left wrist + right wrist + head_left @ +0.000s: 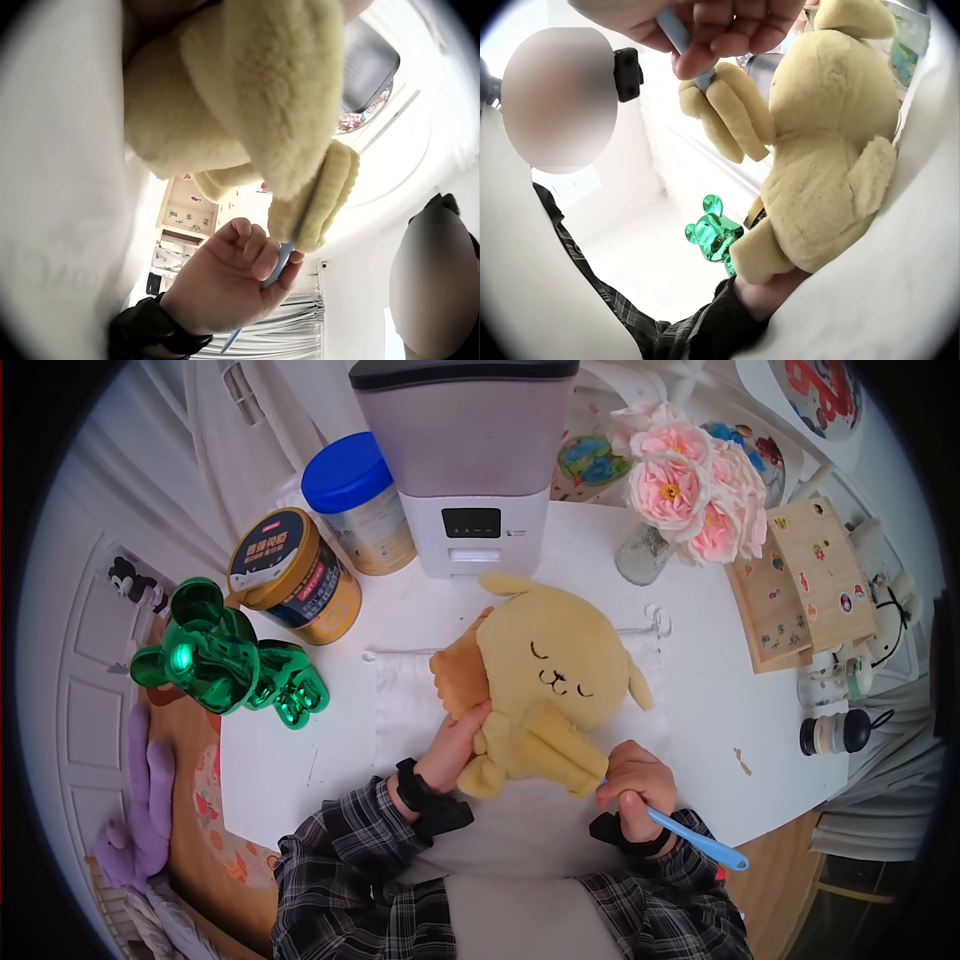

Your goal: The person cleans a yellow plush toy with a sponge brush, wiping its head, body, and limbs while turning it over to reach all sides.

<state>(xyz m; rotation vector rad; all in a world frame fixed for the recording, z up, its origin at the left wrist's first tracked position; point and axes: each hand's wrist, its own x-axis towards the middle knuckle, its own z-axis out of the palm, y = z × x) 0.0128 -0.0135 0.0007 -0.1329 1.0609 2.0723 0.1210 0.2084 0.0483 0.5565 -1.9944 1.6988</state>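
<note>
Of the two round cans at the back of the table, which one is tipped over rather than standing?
The gold can with the dark label and tan lid, left of the other, leans tilted. The cream can with the blue lid stands upright beside the grey dispenser.

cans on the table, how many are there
2, both at the table's back left: a blue-lidded can beside the grey machine, and a gold can with a dark lid in front of it, near the green bear figure. Others may be hidden.

Legible marks are few. The gold-sided tin (290,575) at ten o'clock carries a dark lid label with a small red badge and light characters, too small to read. The white dispenser (470,460) at twelve o'clock shows a dark panel, blank. Stickers on the wooden boards (800,585) at two o'clock are pictures only.
</note>
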